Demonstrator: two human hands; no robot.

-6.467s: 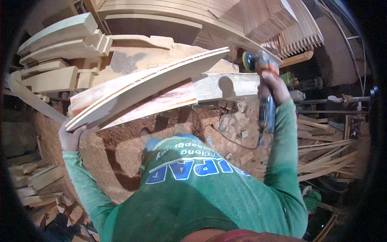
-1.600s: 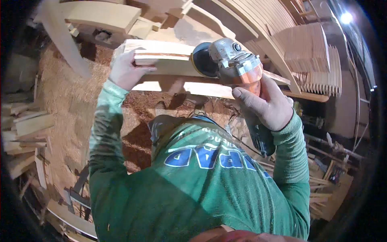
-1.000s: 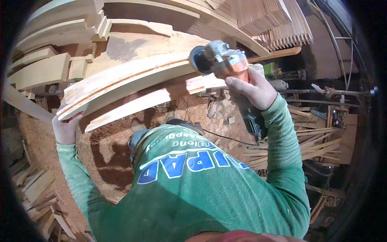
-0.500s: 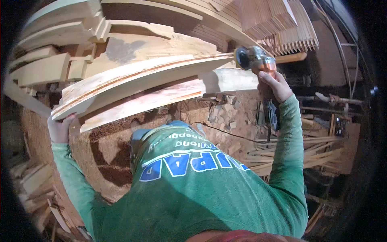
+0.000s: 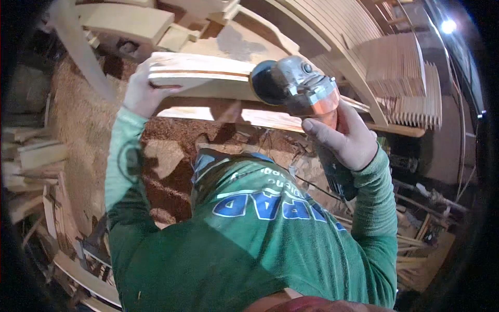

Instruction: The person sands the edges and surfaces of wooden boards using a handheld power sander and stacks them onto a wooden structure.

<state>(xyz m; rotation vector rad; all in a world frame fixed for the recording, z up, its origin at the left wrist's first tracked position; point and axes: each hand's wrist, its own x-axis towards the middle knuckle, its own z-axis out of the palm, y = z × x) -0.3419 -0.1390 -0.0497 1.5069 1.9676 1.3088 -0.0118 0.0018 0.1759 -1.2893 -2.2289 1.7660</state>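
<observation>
My left hand (image 5: 139, 93) grips the near-left end of a long pale wooden board (image 5: 200, 66), thumb beneath and fingers around its end. In my right hand (image 5: 349, 136) is an angle grinder (image 5: 312, 91) with an orange-brown collar and a metal head, my fingers wrapped round its body. Its dark round disc (image 5: 266, 82) is at the edge of the board; whether it touches cannot be made out. The grinder hides the board's far part. Below the board lies another light wooden piece (image 5: 244, 115), partly in shadow.
Stacked slatted wood pieces (image 5: 395, 65) stand at the upper right. Cut wooden blocks (image 5: 125, 23) lie at the upper left. Sawdust (image 5: 78, 125) covers the ground, with offcuts (image 5: 41, 158) at the left and wood strips (image 5: 416, 255) at the lower right. A lamp (image 5: 448, 26) shines at upper right.
The grinder has come nearer to me and to the left along the board. My left hand appears higher and further right, still holding the board's end; the view has also shifted.
</observation>
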